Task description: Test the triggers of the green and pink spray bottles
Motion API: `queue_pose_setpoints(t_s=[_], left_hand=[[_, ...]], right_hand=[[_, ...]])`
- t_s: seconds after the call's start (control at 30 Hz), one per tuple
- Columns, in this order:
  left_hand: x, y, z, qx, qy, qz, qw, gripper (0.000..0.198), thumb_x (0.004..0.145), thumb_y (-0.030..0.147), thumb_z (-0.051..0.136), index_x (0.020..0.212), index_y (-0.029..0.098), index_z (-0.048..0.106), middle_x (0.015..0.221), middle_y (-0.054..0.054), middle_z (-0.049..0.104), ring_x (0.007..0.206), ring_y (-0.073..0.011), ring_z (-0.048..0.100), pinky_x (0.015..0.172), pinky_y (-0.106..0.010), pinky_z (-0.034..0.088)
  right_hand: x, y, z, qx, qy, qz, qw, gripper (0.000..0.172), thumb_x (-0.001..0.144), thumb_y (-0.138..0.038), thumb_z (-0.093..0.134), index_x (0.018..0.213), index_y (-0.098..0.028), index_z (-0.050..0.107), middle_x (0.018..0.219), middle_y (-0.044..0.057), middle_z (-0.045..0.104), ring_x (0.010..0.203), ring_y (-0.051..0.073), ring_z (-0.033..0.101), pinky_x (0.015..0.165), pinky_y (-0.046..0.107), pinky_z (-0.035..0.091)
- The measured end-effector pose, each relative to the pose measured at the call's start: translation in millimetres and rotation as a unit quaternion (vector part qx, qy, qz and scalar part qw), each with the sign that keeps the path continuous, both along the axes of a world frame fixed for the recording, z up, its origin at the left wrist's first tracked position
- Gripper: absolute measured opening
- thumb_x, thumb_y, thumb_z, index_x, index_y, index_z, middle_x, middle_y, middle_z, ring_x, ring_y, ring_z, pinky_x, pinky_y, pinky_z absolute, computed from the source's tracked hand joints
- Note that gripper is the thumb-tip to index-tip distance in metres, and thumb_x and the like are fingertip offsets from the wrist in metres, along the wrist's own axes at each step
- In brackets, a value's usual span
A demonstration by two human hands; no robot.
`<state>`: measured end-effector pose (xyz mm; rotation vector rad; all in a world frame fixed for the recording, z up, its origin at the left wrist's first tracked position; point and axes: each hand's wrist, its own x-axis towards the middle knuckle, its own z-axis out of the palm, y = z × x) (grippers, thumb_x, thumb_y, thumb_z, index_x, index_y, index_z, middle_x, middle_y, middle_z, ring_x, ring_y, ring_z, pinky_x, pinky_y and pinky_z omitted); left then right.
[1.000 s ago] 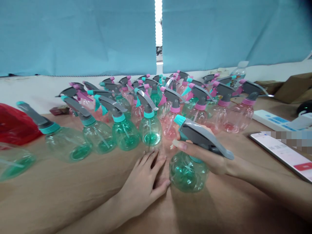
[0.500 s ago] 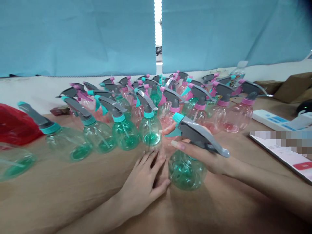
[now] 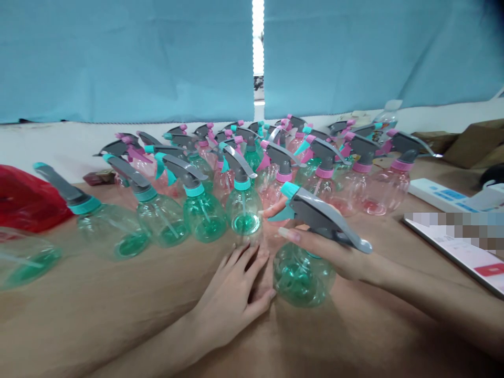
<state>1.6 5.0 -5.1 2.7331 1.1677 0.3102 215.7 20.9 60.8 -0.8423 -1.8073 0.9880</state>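
My right hand [image 3: 334, 254] is closed around the neck of a green spray bottle [image 3: 303, 281], whose grey trigger head and turquoise nozzle rise above the fingers. The bottle is upright, near the front middle of the table. To its left, my left hand [image 3: 238, 286] lies flat on the brown tabletop [image 3: 129, 320] with fingers spread and nothing in them. Just beyond those fingertips stands another green spray bottle [image 3: 244, 212]. A second one [image 3: 205, 218] is beside it, with further green bottles [image 3: 163, 223] along the left.
Behind stand rows of spray bottles, several with pink collars [image 3: 384, 189]. On the left lies a red plastic bag [image 3: 31, 202]. A phone [image 3: 464, 252], a white power strip [image 3: 437, 191] and a cardboard box [image 3: 474, 144] are on the right. A blue cloth [image 3: 129, 63] hangs behind.
Both hands and the held spray bottle keep almost the same place. The whole view has shifted very slightly, with the bottles appearing a little further right.
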Motion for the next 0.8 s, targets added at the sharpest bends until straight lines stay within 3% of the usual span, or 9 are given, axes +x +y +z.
queue_pose_setpoints(t_s=[0.8], left_hand=[[-1.2, -0.1, -0.1, 0.006, 0.001, -0.004, 1.0, 0.057, 0.092, 0.043, 0.054, 0.142, 0.019, 0.038, 0.147, -0.012, 0.04, 0.133, -0.0326, 0.035, 0.107, -0.052, 0.031]], right_hand=[[0.2, -0.5, -0.4, -0.014, -0.024, 0.002, 1.0, 0.027, 0.089, -0.042, 0.055, 0.111, -0.025, 0.057, 0.073, -0.002, 0.059, 0.065, 0.014, 0.058, 0.073, 0.032, 0.051]])
